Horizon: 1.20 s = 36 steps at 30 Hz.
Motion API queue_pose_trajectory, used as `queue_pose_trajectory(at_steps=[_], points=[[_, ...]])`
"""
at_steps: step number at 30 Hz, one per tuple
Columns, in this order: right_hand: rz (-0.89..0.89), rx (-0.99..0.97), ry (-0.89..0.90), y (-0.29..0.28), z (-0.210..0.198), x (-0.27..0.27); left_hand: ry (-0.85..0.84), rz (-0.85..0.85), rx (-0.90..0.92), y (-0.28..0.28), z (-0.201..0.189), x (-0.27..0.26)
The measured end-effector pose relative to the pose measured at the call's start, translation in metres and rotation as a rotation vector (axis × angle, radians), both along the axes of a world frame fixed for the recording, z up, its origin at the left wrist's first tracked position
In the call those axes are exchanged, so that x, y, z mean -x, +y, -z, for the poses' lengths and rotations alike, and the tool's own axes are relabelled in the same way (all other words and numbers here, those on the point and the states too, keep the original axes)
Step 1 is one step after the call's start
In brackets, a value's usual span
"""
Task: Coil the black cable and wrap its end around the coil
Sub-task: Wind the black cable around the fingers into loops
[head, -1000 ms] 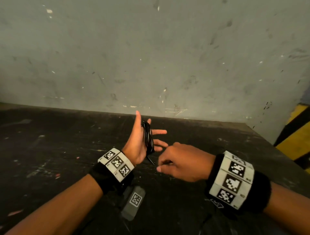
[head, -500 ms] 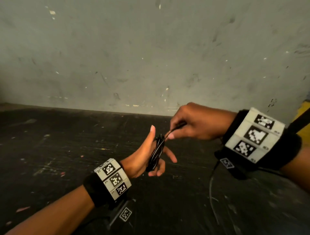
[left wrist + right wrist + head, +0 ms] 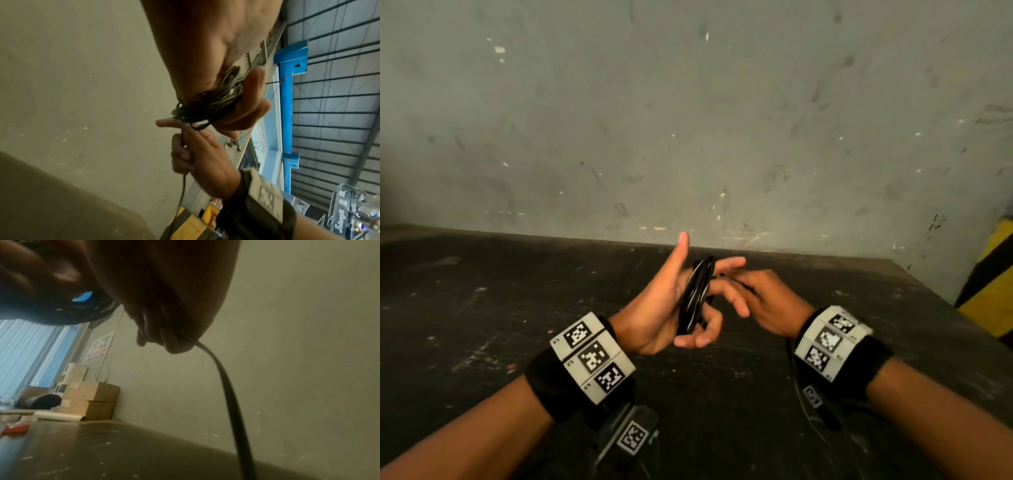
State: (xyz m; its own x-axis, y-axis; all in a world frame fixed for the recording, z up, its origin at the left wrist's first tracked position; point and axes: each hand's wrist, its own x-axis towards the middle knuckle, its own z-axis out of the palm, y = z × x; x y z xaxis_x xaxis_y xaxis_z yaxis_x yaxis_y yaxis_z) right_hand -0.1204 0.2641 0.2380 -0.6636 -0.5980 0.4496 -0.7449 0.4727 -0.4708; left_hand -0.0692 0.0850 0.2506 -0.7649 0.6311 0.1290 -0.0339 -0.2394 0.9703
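Observation:
The black cable is wound into a narrow coil (image 3: 695, 294) round the fingers of my left hand (image 3: 659, 305), which is held above the table with the thumb pointing up. The lower fingers curl under the coil (image 3: 207, 104). My right hand (image 3: 756, 294) sits just right of the coil and pinches the free strand (image 3: 182, 193) close to it. From that pinch the strand (image 3: 226, 386) hangs down past my right wrist toward the table. The cable's end is out of sight.
A dark, scuffed worktable (image 3: 482, 308) lies under both hands and a grey wall (image 3: 688, 120) stands behind it. A yellow-and-black striped post (image 3: 993, 291) is at the right edge. Cardboard boxes (image 3: 90, 395) and a red item (image 3: 16, 429) lie far to the left.
My right hand has come down from above the coil to its right side, still holding the strand. My left hand has lifted slightly with the coil on it.

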Motion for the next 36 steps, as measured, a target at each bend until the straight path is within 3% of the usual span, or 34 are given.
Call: queue_pose_trajectory(at_steps=[4,8,11,19,25,28,32,36], points=[[0.009,0.118,-0.104,-0.02,0.017,-0.013,-0.016,-0.029,-0.119,0.004,-0.014,0.007],[-0.019,0.039,-0.101,-0.035,0.019,-0.028,-0.066,-0.177,-0.197,0.006,-0.021,0.016],[-0.023,-0.123,-0.139,-0.042,0.015,-0.038,-0.066,-0.302,-0.201,0.007,-0.02,0.023],[-0.036,-0.385,-0.103,-0.028,-0.038,-0.062,0.162,-0.487,0.177,0.014,0.009,0.027],[-0.085,-0.731,0.174,-0.001,-0.093,-0.058,0.202,-0.248,0.426,0.013,0.029,0.009],[-0.058,-0.67,0.256,0.014,-0.106,-0.041,0.152,-0.091,0.439,0.008,0.028,-0.004],[-0.044,-0.573,0.359,0.025,-0.096,-0.015,0.068,0.041,0.301,0.006,0.026,-0.016],[-0.064,-0.29,0.214,0.025,-0.061,0.005,0.043,0.075,0.13,0.003,0.013,-0.017]])
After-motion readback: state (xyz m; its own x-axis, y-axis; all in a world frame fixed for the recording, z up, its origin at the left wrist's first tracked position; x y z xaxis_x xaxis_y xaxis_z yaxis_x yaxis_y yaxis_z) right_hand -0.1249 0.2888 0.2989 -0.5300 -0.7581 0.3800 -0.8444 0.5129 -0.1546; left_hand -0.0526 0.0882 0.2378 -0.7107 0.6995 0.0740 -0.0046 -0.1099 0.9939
